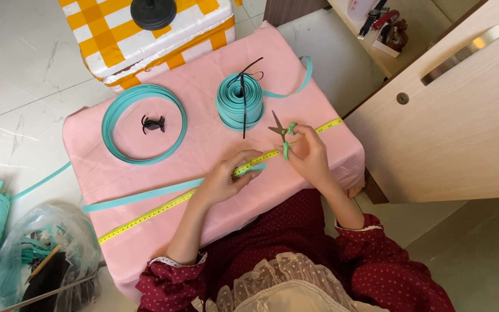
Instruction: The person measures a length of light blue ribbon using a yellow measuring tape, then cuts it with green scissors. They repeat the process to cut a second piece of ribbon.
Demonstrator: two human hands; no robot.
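On the pink-covered table (145, 144), the left hand (223, 180) pins a teal strip (145, 195) beside the yellow tape measure (151, 214) — best kept flat — while the right hand (310, 156) is closed around green-handled scissors (283, 134).

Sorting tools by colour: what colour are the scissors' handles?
Green, on the scissors in the right hand; head view.

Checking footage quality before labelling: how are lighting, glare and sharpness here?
Head view: soft, even light, faint shadows under the left hand and right hand; mild glare on the cabinet handle; scissors and tape measure sharp; slight wide-angle bending at edges.
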